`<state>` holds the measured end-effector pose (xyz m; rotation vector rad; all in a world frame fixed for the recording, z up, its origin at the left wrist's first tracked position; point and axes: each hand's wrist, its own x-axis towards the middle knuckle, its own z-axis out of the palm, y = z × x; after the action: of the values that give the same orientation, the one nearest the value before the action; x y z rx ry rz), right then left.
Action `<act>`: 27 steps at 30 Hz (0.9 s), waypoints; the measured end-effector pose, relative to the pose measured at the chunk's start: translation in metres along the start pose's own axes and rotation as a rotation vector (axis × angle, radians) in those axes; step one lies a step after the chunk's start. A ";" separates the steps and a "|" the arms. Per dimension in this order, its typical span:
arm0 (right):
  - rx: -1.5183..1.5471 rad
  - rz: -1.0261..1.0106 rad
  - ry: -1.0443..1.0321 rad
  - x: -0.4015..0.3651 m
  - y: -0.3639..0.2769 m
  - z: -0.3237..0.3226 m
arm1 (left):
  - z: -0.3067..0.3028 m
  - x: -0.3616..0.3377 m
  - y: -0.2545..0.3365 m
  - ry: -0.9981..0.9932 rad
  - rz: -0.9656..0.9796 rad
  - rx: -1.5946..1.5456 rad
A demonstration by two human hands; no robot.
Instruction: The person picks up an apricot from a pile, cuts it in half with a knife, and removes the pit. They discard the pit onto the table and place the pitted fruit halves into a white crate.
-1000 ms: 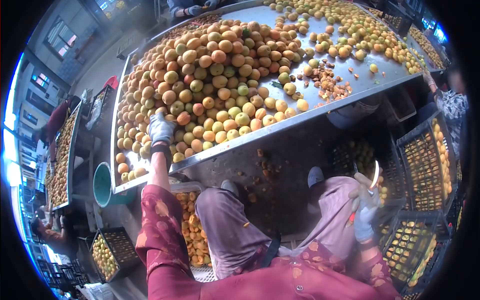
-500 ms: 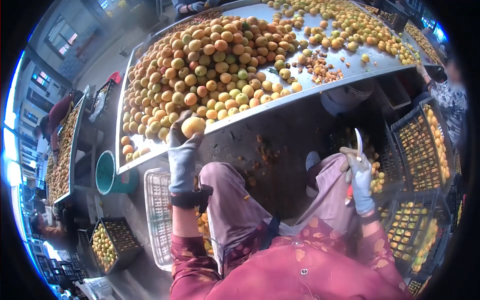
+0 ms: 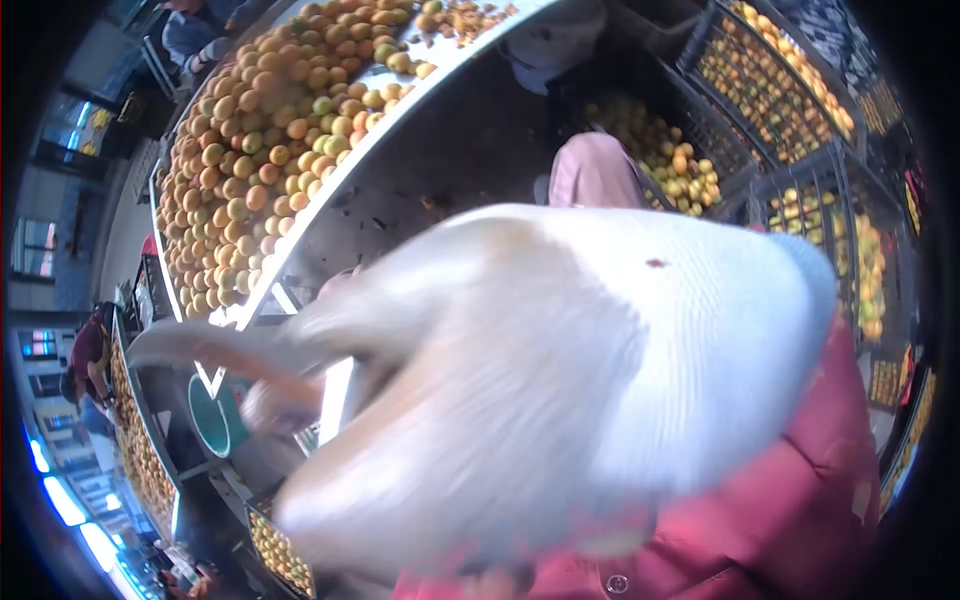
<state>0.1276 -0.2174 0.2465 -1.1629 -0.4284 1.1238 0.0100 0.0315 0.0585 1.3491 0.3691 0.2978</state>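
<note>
My right hand [image 3: 560,340], in a white and grey glove, fills the middle of the view very close to the camera. Its wrist is at the right and its fingers point left, smeared by motion. A blurred thin curved shape lies at the finger side; whether it is a knife or a finger cannot be made out. My left hand cannot be made out; the glove covers much of the lap. Behind, yellow-orange fruit [image 3: 240,180] is heaped on a metal-edged table [image 3: 385,135].
Black crates of fruit [image 3: 770,90] stand at the right. A teal bucket [image 3: 207,425] is below the table's corner at left. Another person [image 3: 190,35] is at the top left, and a further person [image 3: 90,355] stands by a second fruit table at far left.
My right hand, earlier low at the right with a knife, has come up before the camera. My left hand, earlier holding a fruit, is lost from sight. The view has turned and tilted.
</note>
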 end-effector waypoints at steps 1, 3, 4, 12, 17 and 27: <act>0.008 -0.007 0.020 -0.005 0.010 0.000 | -0.002 -0.013 -0.003 0.004 -0.032 0.010; 0.011 -0.030 0.044 -0.011 0.021 0.004 | -0.011 -0.032 -0.003 0.021 -0.077 0.033; -0.042 -0.058 0.044 -0.010 0.016 0.000 | -0.008 -0.027 -0.006 0.037 -0.051 0.014; -0.481 -0.436 0.142 -0.012 -0.065 -0.029 | 0.030 0.081 0.024 0.004 0.244 -0.125; -0.392 -0.329 0.242 -0.027 -0.021 -0.031 | -0.004 -0.009 -0.017 0.080 -0.039 -0.063; -0.627 -0.619 0.270 -0.016 -0.062 -0.046 | 0.004 -0.033 -0.013 -0.039 0.121 -0.157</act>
<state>0.1848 -0.2525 0.2872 -1.5488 -0.8927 0.2799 -0.0184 0.0113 0.0498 1.2234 0.2273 0.3927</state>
